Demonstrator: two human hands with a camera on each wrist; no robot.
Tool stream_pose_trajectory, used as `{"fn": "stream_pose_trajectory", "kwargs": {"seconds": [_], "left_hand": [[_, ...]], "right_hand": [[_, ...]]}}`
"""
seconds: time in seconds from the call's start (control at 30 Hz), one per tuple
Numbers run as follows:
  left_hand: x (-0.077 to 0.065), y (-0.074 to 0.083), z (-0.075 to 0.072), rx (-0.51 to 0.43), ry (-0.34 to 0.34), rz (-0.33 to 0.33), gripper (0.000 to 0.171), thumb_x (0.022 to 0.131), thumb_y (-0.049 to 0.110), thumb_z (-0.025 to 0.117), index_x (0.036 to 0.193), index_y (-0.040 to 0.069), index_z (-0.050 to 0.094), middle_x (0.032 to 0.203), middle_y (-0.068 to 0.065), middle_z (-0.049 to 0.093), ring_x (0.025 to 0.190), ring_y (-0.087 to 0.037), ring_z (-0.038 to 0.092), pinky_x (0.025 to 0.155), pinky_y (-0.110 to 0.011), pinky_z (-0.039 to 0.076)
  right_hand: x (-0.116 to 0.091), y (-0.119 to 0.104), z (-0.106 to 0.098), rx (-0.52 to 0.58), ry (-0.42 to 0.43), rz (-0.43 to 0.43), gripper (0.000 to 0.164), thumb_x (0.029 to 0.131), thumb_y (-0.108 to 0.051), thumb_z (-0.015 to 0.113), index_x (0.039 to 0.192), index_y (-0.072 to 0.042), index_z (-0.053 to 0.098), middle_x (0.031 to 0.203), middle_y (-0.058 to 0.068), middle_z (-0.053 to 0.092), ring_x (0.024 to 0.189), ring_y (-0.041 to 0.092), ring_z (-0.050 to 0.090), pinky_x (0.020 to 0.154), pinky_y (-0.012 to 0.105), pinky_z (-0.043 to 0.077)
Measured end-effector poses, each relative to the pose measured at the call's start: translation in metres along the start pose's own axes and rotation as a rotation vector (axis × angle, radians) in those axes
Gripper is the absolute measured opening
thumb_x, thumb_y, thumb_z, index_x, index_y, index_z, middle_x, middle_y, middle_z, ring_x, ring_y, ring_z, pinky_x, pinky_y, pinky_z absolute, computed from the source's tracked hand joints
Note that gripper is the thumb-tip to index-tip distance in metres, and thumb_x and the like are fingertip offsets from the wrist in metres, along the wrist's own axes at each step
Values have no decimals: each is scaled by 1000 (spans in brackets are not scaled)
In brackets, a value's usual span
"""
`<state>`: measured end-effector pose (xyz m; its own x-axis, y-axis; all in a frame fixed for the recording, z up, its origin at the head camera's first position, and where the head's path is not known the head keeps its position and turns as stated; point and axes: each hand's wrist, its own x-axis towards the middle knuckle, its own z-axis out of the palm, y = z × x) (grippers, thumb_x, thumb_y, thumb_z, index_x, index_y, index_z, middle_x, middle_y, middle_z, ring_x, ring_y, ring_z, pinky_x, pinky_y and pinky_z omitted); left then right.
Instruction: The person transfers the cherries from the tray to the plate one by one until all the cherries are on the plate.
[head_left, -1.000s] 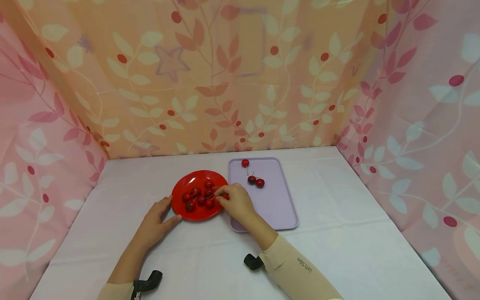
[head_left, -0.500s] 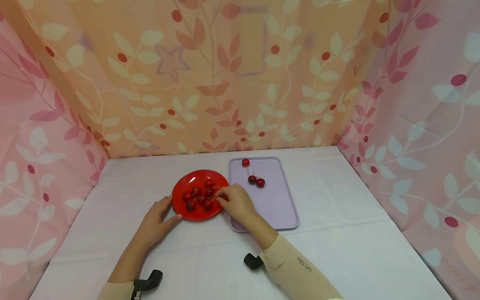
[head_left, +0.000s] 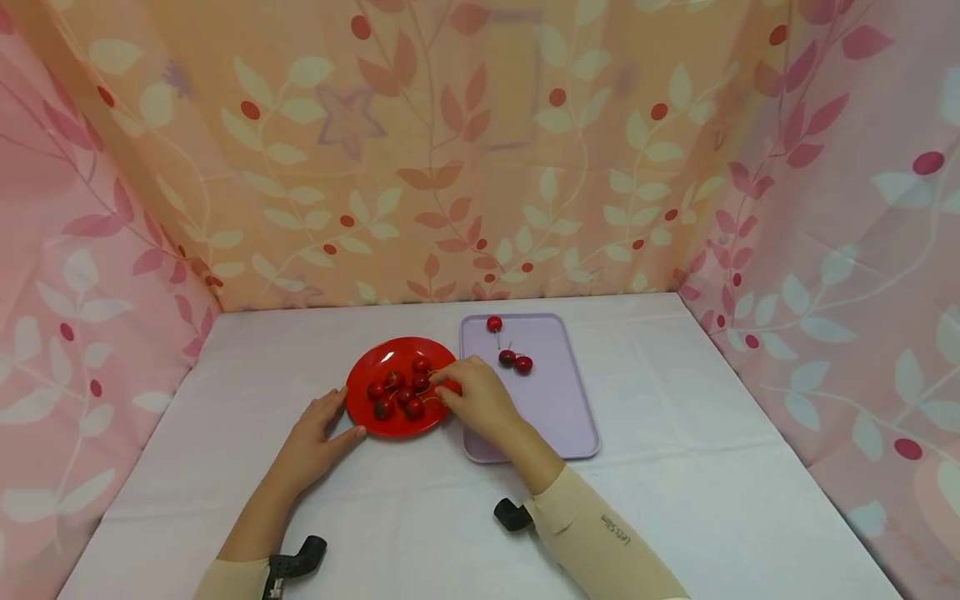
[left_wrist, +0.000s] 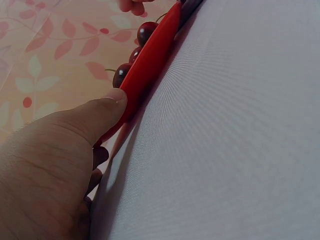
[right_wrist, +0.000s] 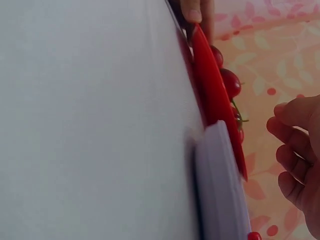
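Several dark red cherries (head_left: 405, 395) with stems lie on a round red plate (head_left: 375, 358). My left hand (head_left: 311, 446) is at the plate's left edge; in the left wrist view its thumb (left_wrist: 115, 97) touches the rim. Over the plate's right side hovers my right hand (head_left: 480, 400), close to the cherries. In the right wrist view, that hand's thumb and fingers (right_wrist: 285, 112) are loosely bent and apart, with nothing visible between them. A lilac rectangular tray (head_left: 551, 417) lies just right of the plate, partly under my right hand and wrist.
Near the tray's far end lie a single cherry (head_left: 494, 324) and a pair of cherries (head_left: 515, 361). A white cloth (head_left: 675, 467) covers the table. Leaf-patterned curtains (head_left: 480, 150) stand behind it and along both sides.
My right hand's thumb and index finger have parted a little above the plate. A cherry at the plate's lower right has shifted slightly left. My left hand stays at the rim.
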<state>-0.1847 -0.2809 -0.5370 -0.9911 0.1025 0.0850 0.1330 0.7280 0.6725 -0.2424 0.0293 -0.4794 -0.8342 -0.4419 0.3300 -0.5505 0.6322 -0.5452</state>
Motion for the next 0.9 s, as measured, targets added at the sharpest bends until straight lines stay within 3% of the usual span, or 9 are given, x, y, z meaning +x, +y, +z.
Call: {"fn": "stream_pose_trajectory", "kwargs": {"seconds": [0.3,0.6,0.9], "left_hand": [[-1,1,-3,10,0,-7,91,90,51,75,161,11,34,163,-21,34,153,-45,23,120,-70,22],[-1,1,-5,5,2,-15,91,90,52,74,161,11,34,164,-21,33,153,-46,22,119,-71,21],[-1,1,0,-25,-4,-13,91,90,53,74,160,11,34,164,-21,33,154,-46,21,120,-70,20]], "right_hand": [[5,2,-20,26,40,51,19,95,-19,73,113,-22,79,111,-6,76,102,15,59,88,32,53],[10,8,-29,75,110,49,15,93,-17,75,107,-19,80,110,-4,76,103,18,61,90,36,53],[11,18,-37,40,137,72,17,93,-19,76,110,-19,79,109,-4,77,103,18,61,91,36,54]]}}
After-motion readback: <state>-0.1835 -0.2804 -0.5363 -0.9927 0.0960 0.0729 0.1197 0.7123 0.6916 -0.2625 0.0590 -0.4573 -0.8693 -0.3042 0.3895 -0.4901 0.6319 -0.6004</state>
